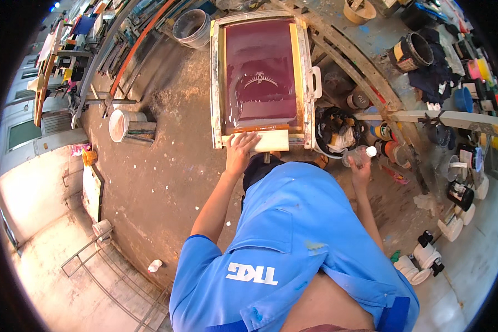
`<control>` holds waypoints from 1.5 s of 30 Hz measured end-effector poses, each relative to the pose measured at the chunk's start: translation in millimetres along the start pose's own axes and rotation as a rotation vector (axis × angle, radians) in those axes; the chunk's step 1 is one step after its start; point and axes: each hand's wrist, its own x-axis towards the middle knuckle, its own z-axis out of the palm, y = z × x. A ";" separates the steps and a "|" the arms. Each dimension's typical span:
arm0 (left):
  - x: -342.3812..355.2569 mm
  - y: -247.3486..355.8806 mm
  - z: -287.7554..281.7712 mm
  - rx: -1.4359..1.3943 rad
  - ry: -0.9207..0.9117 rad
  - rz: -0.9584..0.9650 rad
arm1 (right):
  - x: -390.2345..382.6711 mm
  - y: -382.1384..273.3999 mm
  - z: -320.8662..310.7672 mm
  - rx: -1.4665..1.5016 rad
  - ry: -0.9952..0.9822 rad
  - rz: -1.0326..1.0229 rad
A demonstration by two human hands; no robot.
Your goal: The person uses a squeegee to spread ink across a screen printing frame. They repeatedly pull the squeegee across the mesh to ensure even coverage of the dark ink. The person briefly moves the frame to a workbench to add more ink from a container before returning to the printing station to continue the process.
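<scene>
A screen-printing frame point(216, 77) stands upright in view ahead of me, its dark red mesh point(260, 55) carrying a pale fan-shaped motif point(260, 81). Across the frame's near end lies a squeegee point(274, 141) with a cream wooden handle and an orange-brown blade edge. My left hand point(241, 149) grips the left part of that handle, fingers over its top. Off to the right of the frame, my right hand point(361, 167) is closed around a clear plastic bottle point(349, 159) with a white cap point(371, 151). The bottle is tilted, its cap toward the right.
Beside the frame's near right corner is a black-lined bin point(322, 130) with crumpled rags. Metal rails point(359, 63) run along the right, near paint tubs point(410, 52). Buckets point(191, 27) and a white pail point(122, 125) stand on the stained floor point(149, 182) to the left.
</scene>
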 end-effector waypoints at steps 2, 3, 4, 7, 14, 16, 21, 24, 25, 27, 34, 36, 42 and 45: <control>-14.0 3.5 -5.5 -0.094 -0.027 -0.009 | -6.1 8.2 -2.1 -0.038 0.009 -0.008; -16.6 5.9 -11.4 -0.143 -0.038 -0.011 | -6.8 12.8 -5.3 -0.019 0.017 -0.029; -18.6 5.9 -18.1 -0.156 -0.070 -0.022 | -8.2 17.3 -8.5 -0.001 0.027 -0.049; 3.0 -10.5 -37.3 -0.105 0.017 0.029 | -1.9 25.4 -16.0 0.114 0.054 -0.072; 172.5 -82.6 -9.3 -0.149 0.252 0.079 | 5.1 27.8 -31.2 0.031 0.236 -0.160; 201.0 -99.0 -10.7 -0.172 0.276 0.055 | -0.2 6.4 -33.8 0.021 0.196 -0.119; 244.7 -121.7 -4.0 -0.373 0.334 0.029 | -32.2 -8.3 -43.9 -0.114 0.204 0.020; 241.9 -129.3 -5.9 -0.500 0.191 -0.026 | -46.0 9.0 -49.4 -0.153 0.203 0.070; 231.9 -124.1 -8.0 -0.341 0.153 0.050 | -53.0 10.9 -48.9 -0.134 0.208 0.097; 196.4 -116.6 -3.6 -0.356 0.088 0.033 | -57.6 10.7 -40.3 -0.055 0.219 0.108; 75.4 -61.8 -27.3 -0.386 -0.014 -0.061 | -51.4 -39.0 2.6 0.147 0.236 0.065; 63.5 -48.2 -52.9 -0.407 -0.248 -0.497 | -37.2 -77.3 -1.6 0.015 0.118 0.027; 63.5 -57.0 -43.2 -0.288 0.187 -0.646 | 27.3 -135.8 4.0 -0.187 -0.190 -0.401; 69.5 -30.3 -24.0 -0.319 0.329 -0.627 | 41.7 -173.0 14.6 -0.302 -0.327 -0.500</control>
